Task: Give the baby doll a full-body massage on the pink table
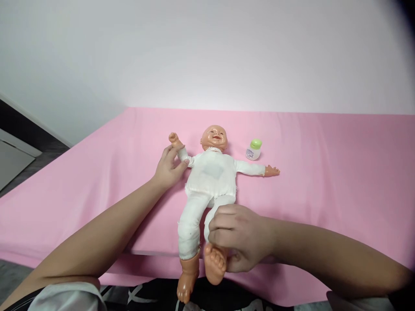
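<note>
A baby doll [212,172] with a white cloth body lies on its back, its head away from me and its feet toward me. My left hand [170,166] is closed around the doll's forearm on the left, just below its plastic hand. With curled fingers, my right hand [241,235] grips the lower leg on the right, near the ankle. The bare foot [215,264] of that leg sticks out below my fingers, sole showing. The other leg [189,226] lies straight, its foot reaching past the edge. My right thumb is partly hidden behind the foot.
A small clear bottle [253,152] with a green cap lies beside the doll's head on the right. Pink cloth [324,181] covers the table, whose front edge is close to my body. A white wall [243,52] rises behind it.
</note>
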Demonstrator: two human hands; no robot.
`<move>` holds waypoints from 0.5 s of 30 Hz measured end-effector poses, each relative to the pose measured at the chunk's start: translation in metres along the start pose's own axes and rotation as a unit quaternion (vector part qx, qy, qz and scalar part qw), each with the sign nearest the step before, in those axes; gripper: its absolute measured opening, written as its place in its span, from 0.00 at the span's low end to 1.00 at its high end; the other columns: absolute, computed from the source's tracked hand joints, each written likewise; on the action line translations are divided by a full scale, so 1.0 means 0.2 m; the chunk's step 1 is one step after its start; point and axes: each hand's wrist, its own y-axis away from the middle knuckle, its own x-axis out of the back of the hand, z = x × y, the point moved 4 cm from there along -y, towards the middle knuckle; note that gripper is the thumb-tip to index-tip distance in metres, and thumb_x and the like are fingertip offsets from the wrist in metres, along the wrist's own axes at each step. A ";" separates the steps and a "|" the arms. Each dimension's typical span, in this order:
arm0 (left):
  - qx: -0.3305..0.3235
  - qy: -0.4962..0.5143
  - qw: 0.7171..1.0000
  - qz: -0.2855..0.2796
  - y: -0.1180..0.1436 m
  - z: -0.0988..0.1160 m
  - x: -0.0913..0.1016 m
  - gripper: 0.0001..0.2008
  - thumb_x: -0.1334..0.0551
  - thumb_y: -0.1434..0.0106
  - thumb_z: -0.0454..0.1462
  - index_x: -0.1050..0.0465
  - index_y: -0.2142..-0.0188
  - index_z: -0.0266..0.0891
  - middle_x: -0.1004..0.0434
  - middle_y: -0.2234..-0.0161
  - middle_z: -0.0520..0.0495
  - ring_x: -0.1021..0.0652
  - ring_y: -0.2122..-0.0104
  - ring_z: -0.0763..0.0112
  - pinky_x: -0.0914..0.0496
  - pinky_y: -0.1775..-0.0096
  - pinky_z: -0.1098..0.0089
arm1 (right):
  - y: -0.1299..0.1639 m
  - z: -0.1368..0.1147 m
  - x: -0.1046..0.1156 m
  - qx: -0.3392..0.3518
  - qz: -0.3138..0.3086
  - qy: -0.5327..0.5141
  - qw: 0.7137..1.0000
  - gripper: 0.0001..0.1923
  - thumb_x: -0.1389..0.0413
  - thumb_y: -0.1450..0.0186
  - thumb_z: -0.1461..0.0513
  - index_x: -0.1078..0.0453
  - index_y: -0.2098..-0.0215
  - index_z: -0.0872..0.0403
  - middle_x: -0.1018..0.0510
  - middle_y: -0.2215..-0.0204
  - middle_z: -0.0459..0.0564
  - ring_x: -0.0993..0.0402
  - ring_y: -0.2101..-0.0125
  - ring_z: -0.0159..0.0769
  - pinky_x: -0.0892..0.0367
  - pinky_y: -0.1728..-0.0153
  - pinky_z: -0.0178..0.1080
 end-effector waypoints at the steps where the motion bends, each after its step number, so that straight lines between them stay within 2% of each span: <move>1: -0.046 0.008 0.999 0.000 0.02 0.05 0.01 0.32 0.37 0.31 0.55 0.31 0.33 0.45 0.33 0.33 0.36 0.31 0.33 0.48 0.31 0.34 0.45 | 0.00 0.00 0.03 -0.007 0.041 -0.011 0.999 0.11 0.40 0.35 0.57 0.33 0.57 0.50 0.22 0.65 0.48 0.26 0.66 0.38 0.28 0.61 0.43; 4: -0.156 0.030 0.987 -0.034 0.07 0.20 0.01 0.33 0.40 0.31 0.58 0.30 0.34 0.46 0.35 0.32 0.36 0.32 0.31 0.45 0.35 0.31 0.42 | 0.03 0.03 0.14 -0.041 0.157 0.019 0.986 0.18 0.39 0.38 0.61 0.34 0.50 0.49 0.20 0.59 0.51 0.22 0.61 0.42 0.25 0.57 0.47; 7: -0.228 0.030 0.967 -0.106 0.11 0.29 -0.03 0.31 0.37 0.33 0.58 0.25 0.36 0.48 0.36 0.30 0.36 0.33 0.30 0.42 0.35 0.31 0.41 | 0.08 0.11 0.22 -0.075 0.235 0.117 0.962 0.23 0.38 0.38 0.63 0.33 0.46 0.49 0.20 0.52 0.56 0.21 0.55 0.49 0.24 0.53 0.53; 11: -0.279 0.010 0.947 -0.157 0.12 0.32 -0.07 0.29 0.35 0.32 0.53 0.25 0.35 0.50 0.36 0.28 0.38 0.34 0.28 0.43 0.39 0.28 0.42 | 0.11 0.29 0.24 -0.179 0.245 0.164 0.939 0.22 0.37 0.38 0.65 0.32 0.46 0.49 0.20 0.49 0.57 0.21 0.49 0.53 0.23 0.48 0.57; 13: -0.276 0.007 0.948 -0.162 0.12 0.32 -0.08 0.29 0.35 0.32 0.53 0.26 0.34 0.51 0.35 0.27 0.39 0.35 0.28 0.43 0.40 0.28 0.41 | 0.12 0.36 0.23 -0.235 0.249 0.152 0.927 0.23 0.36 0.39 0.65 0.31 0.47 0.48 0.19 0.50 0.56 0.20 0.49 0.53 0.22 0.48 0.57; 15: -0.260 0.005 0.953 -0.155 0.11 0.30 -0.08 0.29 0.36 0.31 0.53 0.25 0.34 0.51 0.35 0.27 0.39 0.34 0.28 0.44 0.39 0.28 0.42 | 0.12 0.40 0.22 -0.262 0.250 0.141 0.922 0.23 0.35 0.39 0.64 0.32 0.47 0.48 0.18 0.51 0.55 0.20 0.49 0.53 0.21 0.48 0.56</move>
